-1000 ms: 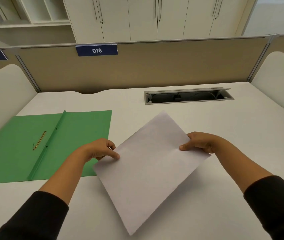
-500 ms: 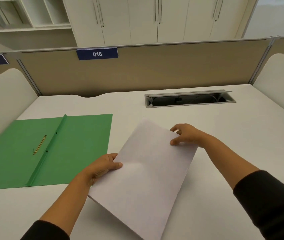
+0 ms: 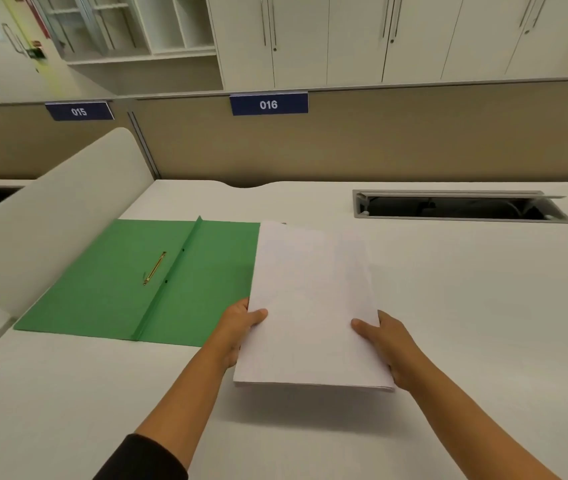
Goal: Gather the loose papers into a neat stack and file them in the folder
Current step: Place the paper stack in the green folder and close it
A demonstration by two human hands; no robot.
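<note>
Both hands gripping a squared stack of white papers [image 3: 313, 306] above a white desk [image 3: 466, 323]. Left hand [image 3: 237, 332] clamped on the stack's left edge near its lower corner, thumb lying across the top sheet, remaining fingers hidden beneath. Right hand [image 3: 384, 344] clamped on the right edge at about the same height, thumb likewise on top, other fingers out of sight under the sheets. Stack held lengthwise away from the body, near edge raised and casting a shadow on the desk, sheet edges visibly layered along that near side. Open green folder [image 3: 102, 292] lying flat just left of the left thumb, its right margin tucked behind the stack's far left corner; whether paper touches folder there cannot be told. Gold fastener [image 3: 154, 268] lying beside the folder's centre crease, well left of the fingers. Open cable hatch [image 3: 459, 207] set in the desk beyond the right thumb, well apart from the stack. Beige partition [image 3: 414, 133] carrying labels 015 and 016 at the back.
</note>
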